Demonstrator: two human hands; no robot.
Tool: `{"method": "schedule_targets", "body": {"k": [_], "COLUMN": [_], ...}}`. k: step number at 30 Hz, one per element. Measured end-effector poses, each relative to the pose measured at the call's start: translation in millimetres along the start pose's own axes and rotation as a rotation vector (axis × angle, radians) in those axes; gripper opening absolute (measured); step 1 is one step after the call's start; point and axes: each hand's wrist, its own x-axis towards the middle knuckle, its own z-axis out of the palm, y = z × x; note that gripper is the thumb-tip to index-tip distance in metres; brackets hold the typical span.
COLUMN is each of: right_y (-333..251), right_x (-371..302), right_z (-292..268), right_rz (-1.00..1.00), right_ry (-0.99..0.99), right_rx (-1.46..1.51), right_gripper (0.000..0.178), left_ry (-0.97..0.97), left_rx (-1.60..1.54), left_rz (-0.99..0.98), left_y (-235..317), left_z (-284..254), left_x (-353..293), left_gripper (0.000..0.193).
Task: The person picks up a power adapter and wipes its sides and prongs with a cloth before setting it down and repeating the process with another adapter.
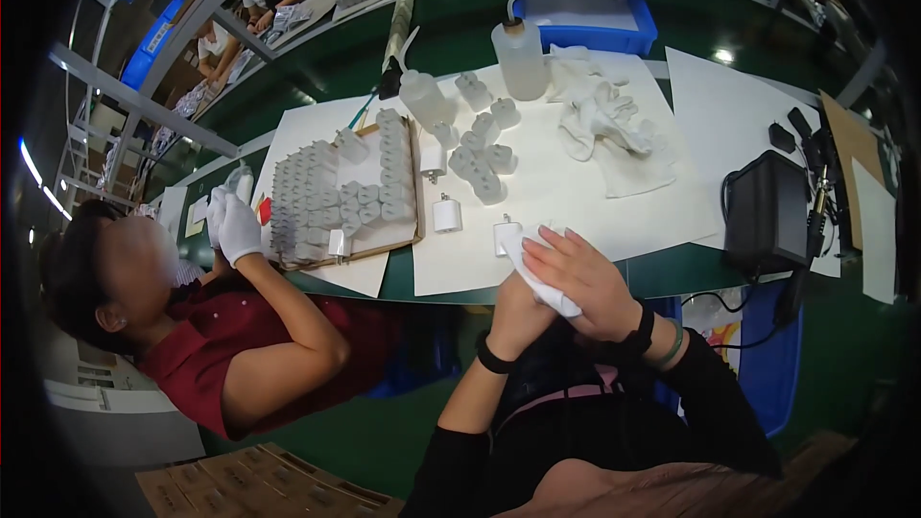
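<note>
A folded white cloth (554, 298) is pressed between my two hands at the table's near edge. My left hand (523, 315) holds it from below and the left, its fingers mostly hidden. From the right, my right hand (587, 280) lies over the cloth with its fingers close together. Whether anything is wrapped inside cannot be seen. Just beyond the cloth lies a white plug charger (503, 234) with metal prongs. Further left are a second charger (447, 214) and a third charger (434, 163).
Left stands a cardboard tray (418, 194) of many chargers, beside a gloved co-worker (240, 225). More chargers (484, 149), two squeeze bottles (519, 59) and white gloves (604, 120) lie farther back. A black box-shaped device (767, 211) with cables stands right; a blue bin (645, 38) is behind.
</note>
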Motion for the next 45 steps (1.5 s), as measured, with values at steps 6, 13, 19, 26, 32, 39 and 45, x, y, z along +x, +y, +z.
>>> {"method": "schedule_targets", "body": {"k": [6, 13, 19, 26, 32, 39, 45], "right_y": [-2, -9, 10, 10, -14, 18, 7], "right_x": [-3, -23, -61, -26, -12, -63, -17], "right_z": [9, -12, -28, -29, 6, -10, -17], "right_rz": [0.051, 0.129, 1.071, 0.255, -0.108, 0.83, 0.782], "right_ry": [0.114, -0.062, 0.276, 0.253, -0.181, 0.009, 0.446], "right_rx": [0.152, 0.389, 1.26, 0.24, 0.231, 1.324, 0.794], "right_gripper": [0.038, 0.034, 0.034, 0.04, 0.035, 0.038, 0.037], "left_ry": [-0.034, 0.131, 0.142, 0.192, 0.229, -0.031, -0.435], "left_rx": [-0.142, -0.194, -0.205, -0.205, -0.565, -1.012, -1.619], "left_rz": [-0.224, -0.236, 0.008, 0.012, -0.229, -0.378, 0.025], "left_y": [-2, 10, 12, 11, -11, -17, -60], "left_z": [-7, -10, -7, 1, 10, -11, -5], "left_x": [-5, 4, -3, -5, -11, -14, -17], "left_gripper": [0.024, 0.015, 0.025, 0.023, 0.037, 0.061, 0.053]}}
